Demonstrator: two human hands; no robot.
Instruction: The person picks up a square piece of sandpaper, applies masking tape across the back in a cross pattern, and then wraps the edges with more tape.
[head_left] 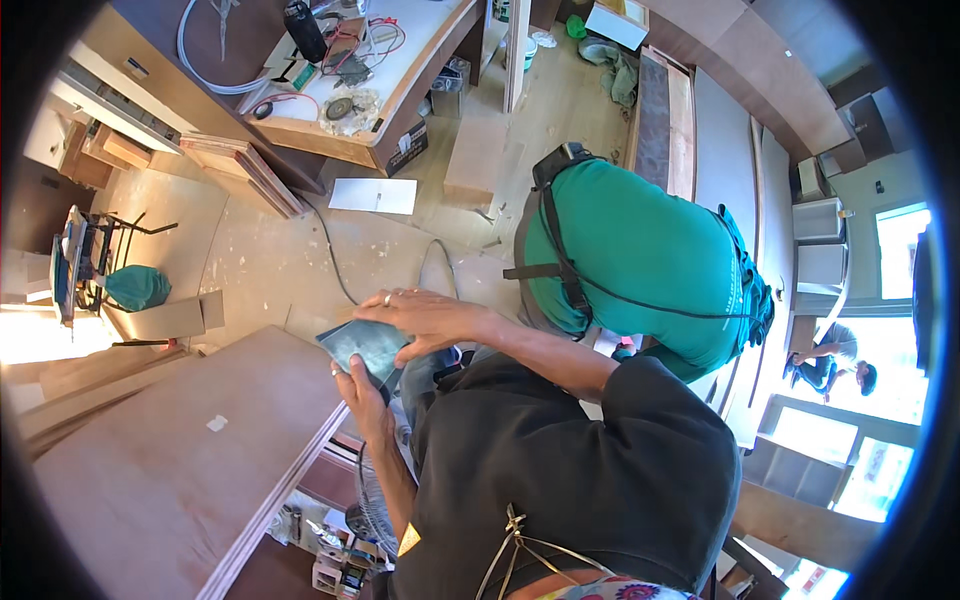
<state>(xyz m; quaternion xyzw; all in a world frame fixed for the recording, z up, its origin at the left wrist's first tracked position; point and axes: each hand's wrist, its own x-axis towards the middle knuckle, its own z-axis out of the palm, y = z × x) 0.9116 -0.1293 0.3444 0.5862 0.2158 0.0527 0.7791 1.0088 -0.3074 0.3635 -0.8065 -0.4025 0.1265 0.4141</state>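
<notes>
A flat, dark blue-grey rectangular piece with a glossy face [361, 343] is tilted in front of my body; its exact kind cannot be made out. My left hand [368, 402] grips its near edge, thumb on top and fingers beneath. Over its far right side lies my right hand [432, 318], fingers stretched out and touching or just above the surface; a ring is on one finger. My right forearm crosses in front of my chest. Below the piece, to the left, is a large brown board stack [190, 450].
A person in a green shirt [650, 255] with black straps bends close at my right. Another person [835, 360] crouches far right. Ahead stands a cluttered workbench [440, 45]; a white sheet [372, 196] and a cable [332, 250] lie on the floor. A fan [372, 500] is near my left elbow.
</notes>
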